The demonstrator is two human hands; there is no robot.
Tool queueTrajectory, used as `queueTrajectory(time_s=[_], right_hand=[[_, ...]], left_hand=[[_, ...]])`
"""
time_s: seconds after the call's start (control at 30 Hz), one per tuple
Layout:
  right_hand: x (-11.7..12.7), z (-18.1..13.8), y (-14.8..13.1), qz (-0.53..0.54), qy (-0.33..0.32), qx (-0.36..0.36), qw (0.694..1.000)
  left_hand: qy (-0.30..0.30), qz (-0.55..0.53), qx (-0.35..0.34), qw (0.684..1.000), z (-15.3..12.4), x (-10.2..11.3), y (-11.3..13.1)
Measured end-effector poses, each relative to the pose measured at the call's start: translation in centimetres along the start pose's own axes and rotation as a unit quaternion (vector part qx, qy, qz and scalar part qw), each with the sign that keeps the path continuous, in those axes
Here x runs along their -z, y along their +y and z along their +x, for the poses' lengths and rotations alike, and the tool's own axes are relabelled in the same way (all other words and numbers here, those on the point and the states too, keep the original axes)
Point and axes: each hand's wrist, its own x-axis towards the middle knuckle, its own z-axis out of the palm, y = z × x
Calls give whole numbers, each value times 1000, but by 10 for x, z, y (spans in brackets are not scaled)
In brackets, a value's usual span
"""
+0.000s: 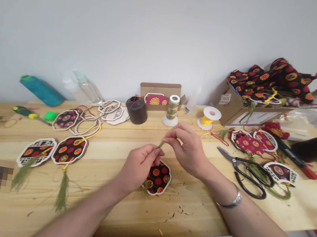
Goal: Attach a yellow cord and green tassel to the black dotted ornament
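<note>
Both hands, the left hand point(141, 166) and the right hand point(185, 147), have their fingertips closed on one thin bunch of olive threads point(161, 144), pinching it between them above the counter. Just below lies one black ornament point(159, 180) with red and orange flowers and a pale rim, partly hidden by the left hand.

Two similar tasseled ornaments, a lattice-fronted one point(37, 152) and a flowered one point(69, 150), lie touching or nearly so on the left, each with one green tassel. Behind them is a group of overlapping frames point(88, 124), too tangled to count. On the right are one pair of black-handled scissors point(243, 168), one fan-shaped ornament point(280, 173) and a cluster of pink-and-red ornaments point(252, 142).

Along the back stand one spool of olive thread point(173, 108), one white spool with yellow cord point(206, 120) and one black cylinder point(136, 111) with red cord across its top. One teal thread cone point(41, 90) lies on its side.

A cardboard box point(240, 105) at right is heaped with black printed fabric point(293, 77); a small carton point(161, 85) holds or backs a pink panel point(157, 100), which I cannot tell.

The wooden counter point(190, 223) carries dark scraps and meets a plain pale wall point(149, 25).
</note>
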Motion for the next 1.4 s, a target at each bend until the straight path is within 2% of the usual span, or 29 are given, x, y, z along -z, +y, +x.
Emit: queueTrajectory(time_s=[0.17, 0.37, 0.5, 0.6, 0.87, 0.93, 1.0, 1.07, 1.13, 1.23, 1.3, 1.4], right_hand=[[1, 0, 0, 19, -22, 27, 999], [-2, -3, -2, -41, -72, 71, 994], [-2, -2, -1, -42, -51, 74, 995], [0, -1, 4, -37, -26, 57, 997], [-2, 0, 12, -30, -7, 5, 1000], [-2, 1, 11, -16, 22, -28, 999], [1, 3, 9, 0, 41, -104, 994], [7, 5, 5, 38, 5, -214, 976], [13, 7, 1, 107, -87, -294, 946], [15, 8, -3, 222, -213, -326, 894], [11, 6, -2, 295, -234, -343, 861], [0, 1, 2, 383, -210, -372, 819]], left_hand=[[4, 0, -2, 1000, 0, 1, 1], [13, 17, -15, 1000, -1, 0, 3], [7, -9, -7, 1000, -1, -1, 1], [4, -28, 7, 1000, -1, -1, 2], [4, -87, 32, 996, 0, -1, 6], [3, -108, 39, 993, 0, 0, 3], [12, -134, 43, 990, 1, 1, 1], [28, -161, 42, 986, 2, 2, 0], [40, -185, 41, 981, 3, 2, 0], [39, -210, 38, 976, 3, 2, 1], [27, -216, 34, 976, 2, 1, 1], [9, -223, 34, 974, 1, 0, -2]])
